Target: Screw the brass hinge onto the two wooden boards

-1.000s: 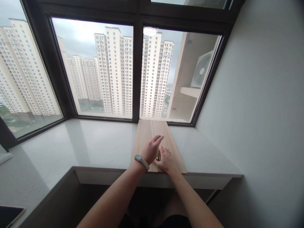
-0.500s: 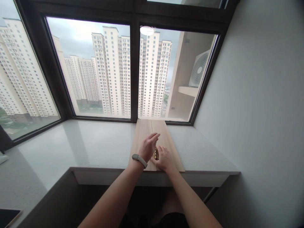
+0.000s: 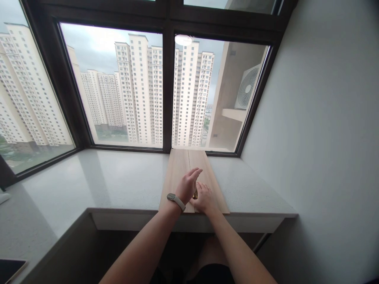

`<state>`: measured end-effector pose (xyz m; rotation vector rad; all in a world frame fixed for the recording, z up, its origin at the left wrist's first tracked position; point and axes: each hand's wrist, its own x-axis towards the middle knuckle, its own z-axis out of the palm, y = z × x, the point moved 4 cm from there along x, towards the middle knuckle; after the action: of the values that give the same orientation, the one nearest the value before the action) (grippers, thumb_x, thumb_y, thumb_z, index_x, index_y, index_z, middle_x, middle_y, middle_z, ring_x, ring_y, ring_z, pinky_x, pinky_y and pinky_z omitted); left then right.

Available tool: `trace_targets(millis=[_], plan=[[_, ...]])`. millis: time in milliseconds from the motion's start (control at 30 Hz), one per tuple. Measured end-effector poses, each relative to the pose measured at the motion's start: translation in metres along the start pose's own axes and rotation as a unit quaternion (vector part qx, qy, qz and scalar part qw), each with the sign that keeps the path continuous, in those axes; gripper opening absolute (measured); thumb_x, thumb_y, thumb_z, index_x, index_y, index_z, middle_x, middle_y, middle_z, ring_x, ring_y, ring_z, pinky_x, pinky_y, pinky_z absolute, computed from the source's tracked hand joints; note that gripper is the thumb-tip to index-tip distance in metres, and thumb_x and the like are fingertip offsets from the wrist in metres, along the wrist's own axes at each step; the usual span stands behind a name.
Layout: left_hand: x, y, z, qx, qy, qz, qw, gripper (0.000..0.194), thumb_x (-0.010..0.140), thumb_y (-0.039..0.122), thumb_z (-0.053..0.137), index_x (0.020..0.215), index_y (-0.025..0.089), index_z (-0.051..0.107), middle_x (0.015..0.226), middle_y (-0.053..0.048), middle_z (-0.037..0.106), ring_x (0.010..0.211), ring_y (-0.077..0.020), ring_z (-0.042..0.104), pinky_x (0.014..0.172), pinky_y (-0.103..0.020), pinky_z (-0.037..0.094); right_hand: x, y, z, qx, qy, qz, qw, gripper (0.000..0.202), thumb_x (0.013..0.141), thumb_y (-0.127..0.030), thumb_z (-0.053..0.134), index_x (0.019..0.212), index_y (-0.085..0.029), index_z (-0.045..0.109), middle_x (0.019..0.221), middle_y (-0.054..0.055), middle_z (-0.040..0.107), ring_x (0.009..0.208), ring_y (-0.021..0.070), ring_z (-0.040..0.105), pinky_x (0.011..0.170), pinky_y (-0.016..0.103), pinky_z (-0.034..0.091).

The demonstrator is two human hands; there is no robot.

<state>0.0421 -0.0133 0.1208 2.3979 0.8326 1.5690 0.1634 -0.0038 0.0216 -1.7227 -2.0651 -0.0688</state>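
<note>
Two pale wooden boards point(image 3: 177, 169) lie side by side on the sill, a thin seam between them. A small brass hinge point(image 3: 195, 194) sits over the seam, mostly covered by my hands. My right hand point(image 3: 204, 198) rests on the right board, its thumb and fingers around the hinge. Just left of and above the hinge is my left hand point(image 3: 188, 185), with a grey-banded watch point(image 3: 176, 199) at the wrist. Its fingers stretch out to the upper right; its thumb and palm side are hidden.
The boards lie on a white speckled windowsill counter point(image 3: 127, 181) and reach its front edge. Dark window frames point(image 3: 167, 90) stand behind it, and a white wall point(image 3: 322, 130) rises at the right. A dark flat object point(image 3: 12, 270) shows at the lower left.
My left hand has shifted slightly right and down, covering more of the hinge. My right hand stays almost in place on the board.
</note>
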Motion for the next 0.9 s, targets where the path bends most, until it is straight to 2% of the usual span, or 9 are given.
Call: trace_targets(millis=[167,500,633,767,900], plan=[[-0.003,-0.001,0.002,0.008,0.011,-0.003,1.000,0.040,0.099,0.009,0.039,0.131,0.021,0.059,0.130,-0.011,0.063,0.117,-0.0212,0.063,0.097,-0.037,0.056,0.000,-0.002,-0.001,0.005,-0.007,0.003,1.000,0.074,0.078,-0.055,0.061,0.140,-0.015,0.050,0.142,0.018,0.052,0.129,0.0323,0.044,0.108,0.042,0.030],[-0.002,0.000,0.000,0.001,0.061,0.007,0.998,0.028,0.102,0.018,0.045,0.123,0.022,0.065,0.116,-0.008,0.066,0.104,-0.0183,0.067,0.086,-0.032,0.060,0.001,0.001,0.003,0.004,0.012,-0.004,1.000,0.070,0.077,-0.052,0.060,0.135,-0.014,0.053,0.138,0.017,0.054,0.126,0.0322,0.045,0.106,0.043,0.032],[-0.002,0.001,0.005,-0.001,0.058,-0.006,0.998,0.029,0.103,0.022,0.045,0.124,0.024,0.065,0.113,-0.008,0.064,0.095,-0.0166,0.068,0.082,-0.031,0.061,0.002,0.003,0.006,0.001,0.012,-0.006,1.000,0.068,0.076,-0.048,0.060,0.135,-0.014,0.053,0.137,0.018,0.055,0.125,0.0314,0.047,0.105,0.042,0.033],[-0.001,0.000,0.006,0.006,0.055,-0.013,0.998,0.033,0.104,0.021,0.043,0.129,0.024,0.063,0.124,-0.010,0.064,0.111,-0.0211,0.066,0.092,-0.036,0.059,0.003,0.005,0.008,0.001,0.011,-0.007,1.000,0.069,0.076,-0.047,0.060,0.136,-0.015,0.052,0.138,0.017,0.055,0.125,0.0312,0.046,0.105,0.042,0.033],[0.000,-0.002,0.005,-0.005,0.040,-0.007,0.999,0.039,0.104,0.017,0.039,0.137,0.024,0.058,0.141,-0.011,0.057,0.129,-0.0233,0.057,0.105,-0.041,0.053,0.003,0.006,0.009,0.002,0.014,-0.012,1.000,0.071,0.077,-0.052,0.060,0.137,-0.015,0.052,0.138,0.017,0.055,0.124,0.0315,0.047,0.105,0.042,0.033]])
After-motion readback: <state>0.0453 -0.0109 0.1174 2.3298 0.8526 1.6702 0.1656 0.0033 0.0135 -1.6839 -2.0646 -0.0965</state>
